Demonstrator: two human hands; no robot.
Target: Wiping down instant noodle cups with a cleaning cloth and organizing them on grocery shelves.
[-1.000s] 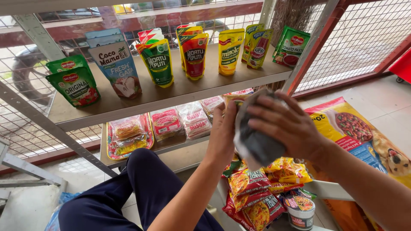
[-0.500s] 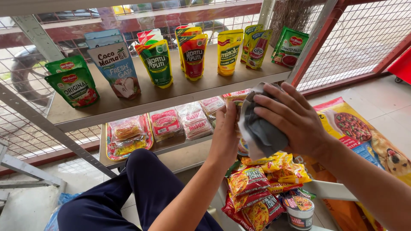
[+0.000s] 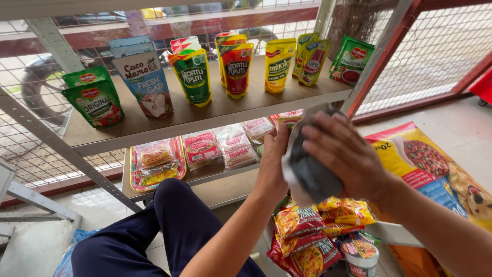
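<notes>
My left hand and my right hand meet in front of the shelf, with a dark grey cloth between them. The right palm presses the cloth from the right; the left hand grips a pale packet behind the cloth, mostly hidden. Just below the hands lies a pile of red and yellow snack packets. On the upper shelf board stand several upright pouches, among them a yellow pouch and a red pouch.
The lower shelf holds wrapped noodle packs and biscuit packs. A large pet food sack lies on the floor at right. Wire mesh backs the shelves. My knee in dark trousers is under the shelf edge.
Both hands with the cloth have shifted slightly up and to the right, and the right hand has slid over the cloth. The shelf items have not moved.
</notes>
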